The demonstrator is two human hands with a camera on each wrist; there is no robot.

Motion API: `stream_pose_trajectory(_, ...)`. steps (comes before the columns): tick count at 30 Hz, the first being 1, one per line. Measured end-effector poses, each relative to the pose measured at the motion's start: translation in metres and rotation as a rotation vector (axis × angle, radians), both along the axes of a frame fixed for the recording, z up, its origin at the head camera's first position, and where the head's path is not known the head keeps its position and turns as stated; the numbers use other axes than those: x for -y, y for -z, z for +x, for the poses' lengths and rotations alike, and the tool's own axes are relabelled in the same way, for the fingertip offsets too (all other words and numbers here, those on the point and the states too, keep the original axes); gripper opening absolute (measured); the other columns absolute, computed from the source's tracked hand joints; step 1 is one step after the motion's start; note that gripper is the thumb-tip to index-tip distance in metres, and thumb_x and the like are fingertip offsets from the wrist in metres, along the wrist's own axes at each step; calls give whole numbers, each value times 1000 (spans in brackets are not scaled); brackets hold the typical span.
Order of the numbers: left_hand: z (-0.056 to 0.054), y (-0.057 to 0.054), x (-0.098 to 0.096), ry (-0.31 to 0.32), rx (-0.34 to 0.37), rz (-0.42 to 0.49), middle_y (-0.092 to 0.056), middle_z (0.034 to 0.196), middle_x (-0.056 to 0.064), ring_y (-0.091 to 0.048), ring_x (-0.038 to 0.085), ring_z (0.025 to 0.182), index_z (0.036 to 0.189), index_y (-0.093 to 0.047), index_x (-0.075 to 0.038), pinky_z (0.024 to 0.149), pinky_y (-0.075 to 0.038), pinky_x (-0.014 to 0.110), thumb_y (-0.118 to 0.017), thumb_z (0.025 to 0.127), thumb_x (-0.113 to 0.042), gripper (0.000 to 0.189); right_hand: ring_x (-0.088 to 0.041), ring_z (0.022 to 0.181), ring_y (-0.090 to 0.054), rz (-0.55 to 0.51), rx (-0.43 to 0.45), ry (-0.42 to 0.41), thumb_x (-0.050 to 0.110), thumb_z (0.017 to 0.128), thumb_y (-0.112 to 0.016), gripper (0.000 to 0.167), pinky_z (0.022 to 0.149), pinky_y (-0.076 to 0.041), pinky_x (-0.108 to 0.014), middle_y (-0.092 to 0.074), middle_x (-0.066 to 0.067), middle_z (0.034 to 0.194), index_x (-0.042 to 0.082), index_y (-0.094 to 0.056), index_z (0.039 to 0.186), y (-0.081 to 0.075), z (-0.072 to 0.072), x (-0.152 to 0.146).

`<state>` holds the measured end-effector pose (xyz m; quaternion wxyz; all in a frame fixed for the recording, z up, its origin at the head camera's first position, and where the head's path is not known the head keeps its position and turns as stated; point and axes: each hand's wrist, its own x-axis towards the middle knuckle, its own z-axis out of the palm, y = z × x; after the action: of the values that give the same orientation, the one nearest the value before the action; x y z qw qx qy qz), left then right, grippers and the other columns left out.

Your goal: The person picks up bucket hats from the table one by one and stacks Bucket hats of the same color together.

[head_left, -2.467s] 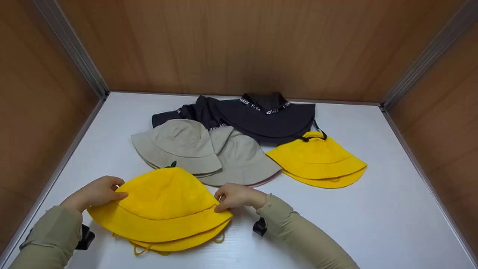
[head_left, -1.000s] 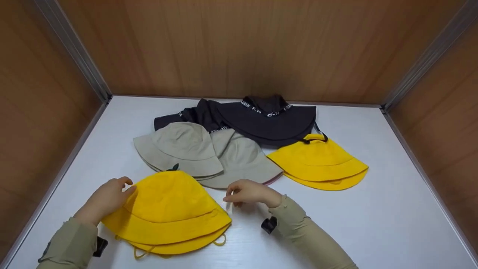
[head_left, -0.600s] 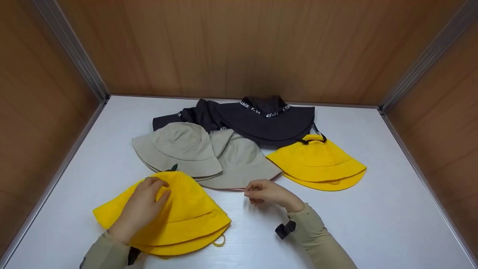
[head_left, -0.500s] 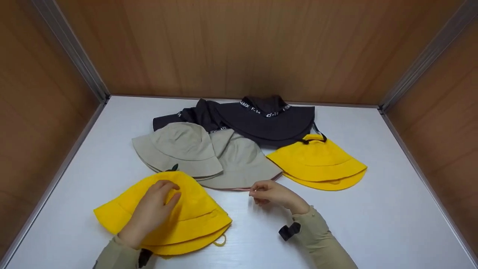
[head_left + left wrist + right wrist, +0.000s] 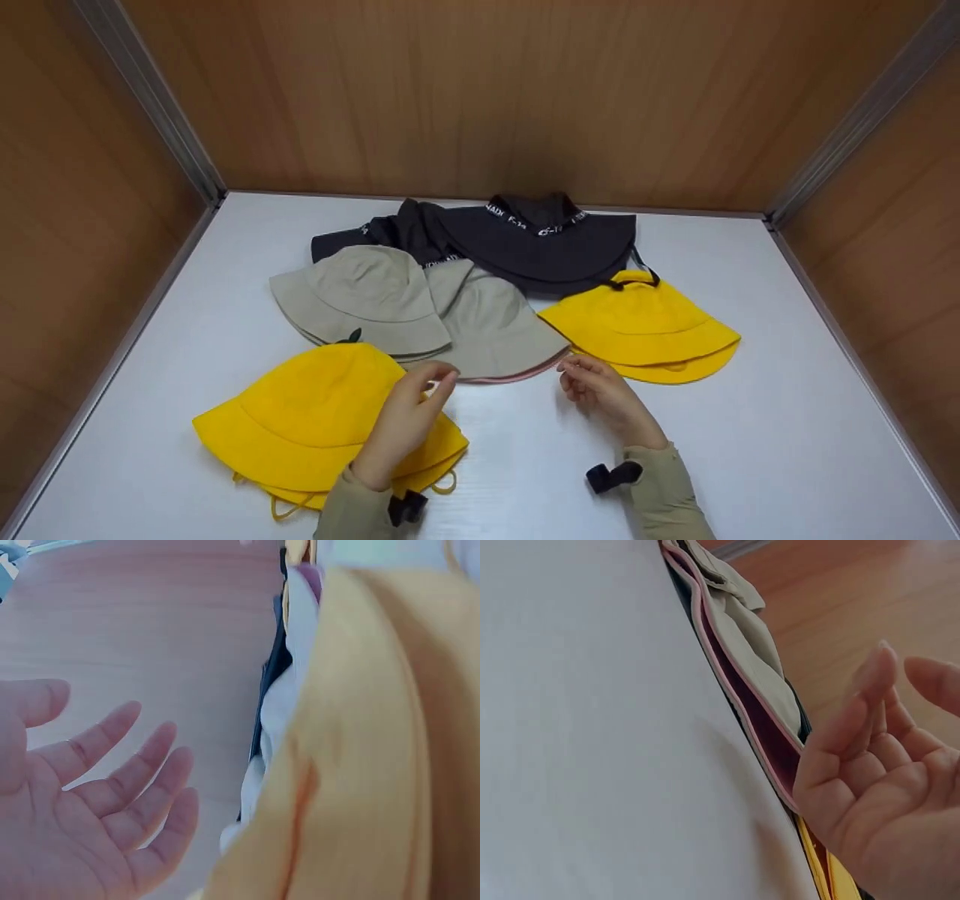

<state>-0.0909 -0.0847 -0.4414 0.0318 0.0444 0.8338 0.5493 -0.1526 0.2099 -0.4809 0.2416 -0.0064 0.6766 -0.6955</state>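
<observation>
My left hand [image 5: 409,420] hovers over the right part of a large yellow bucket hat [image 5: 300,412], its fingers relaxed and holding nothing. In the left wrist view the palm of that left hand [image 5: 112,802] faces the camera beside the yellow hat's brim [image 5: 352,750]. The hat lies on the table with a dark green leaf tab [image 5: 352,337] on top and yellow cords at its lower brim. To the right, my empty right hand [image 5: 611,401] has loosely bent fingers near the pink-edged brim of a beige hat [image 5: 495,330]. Its dark pink lining [image 5: 754,716] shows in the right wrist view.
A second beige hat [image 5: 364,292] overlaps the pink-edged one. Dark hats with white lettering [image 5: 547,251] lie behind, near the wooden back wall [image 5: 487,97]. A smaller yellow hat [image 5: 645,330] with a black cord lies at right on the white table [image 5: 817,420].
Both hands have let go of the large yellow hat's sides. The left hand has swept right across it; the right has moved right toward the smaller yellow hat. The hats stay in place.
</observation>
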Motion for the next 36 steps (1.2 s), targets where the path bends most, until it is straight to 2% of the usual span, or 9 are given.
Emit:
stream_pose_trajectory(4,-10,5,-24,33,-6,104,-64,108,14,-58,25,100,109,-64,-3,92,-46,44,-50,98,-35,37,-12,70,-50,-67,28,81,21,97,-53,11,67,-43,-24,-58,2,78,14,-61,94,-3,1,-11)
stream_pose_trajectory(8,-19,10,-45,29,6,237,-65,104,15,-59,27,98,102,-64,-1,90,-46,39,-50,99,-27,31,-10,69,-52,-119,51,152,17,98,-51,15,67,-45,-22,-58,3,77,16,-62,88,-4,2,-23)
stream_pose_trajectory(11,-23,14,-54,21,14,290,-65,101,14,-58,29,98,99,-64,0,90,-45,37,-49,99,-22,27,-9,68,-53,-160,62,193,16,98,-50,19,67,-46,-22,-60,3,77,17,-64,87,-5,3,-32)
stream_pose_trajectory(19,-26,29,-56,-15,20,326,-65,99,17,-60,24,95,101,-61,6,90,-46,35,-48,99,-19,28,-11,68,-55,-181,43,425,12,99,-48,18,65,-48,-21,-60,-1,76,9,-62,87,-12,5,-56)
stream_pose_trajectory(26,-28,42,-54,-57,139,381,-65,99,14,-60,25,96,106,-58,7,88,-45,31,-47,99,-19,30,-9,81,-56,-89,26,493,19,95,-56,13,76,-44,-22,-60,6,83,19,-63,84,-20,-5,-93)
stream_pose_trajectory(28,-28,45,-54,-64,150,385,-65,98,13,-59,24,95,106,-59,7,87,-45,30,-48,99,-19,29,-8,85,-54,-29,20,519,22,95,-57,9,77,-42,-22,-58,9,86,20,-61,87,-25,-11,-111)
stream_pose_trajectory(30,-29,47,-54,-66,155,387,-65,98,12,-59,23,94,106,-59,7,86,-45,29,-47,99,-19,29,-9,91,-51,95,8,547,26,95,-56,9,82,-41,-23,-54,7,95,17,-58,95,-29,-19,-128)
stream_pose_trajectory(33,-31,49,-54,-71,164,394,-65,98,12,-58,22,93,106,-59,6,84,-45,30,-47,99,-20,30,-19,108,-44,366,-1,564,36,95,-52,37,94,-38,-32,-47,-6,121,6,-49,117,-32,-29,-148)
stream_pose_trajectory(36,-31,51,-54,-77,173,396,-64,97,11,-58,21,92,106,-59,6,83,-46,32,-47,99,-20,29,-37,126,-29,602,42,562,45,93,-49,69,104,-31,-48,-24,-27,142,-4,-30,138,-28,-34,-163)
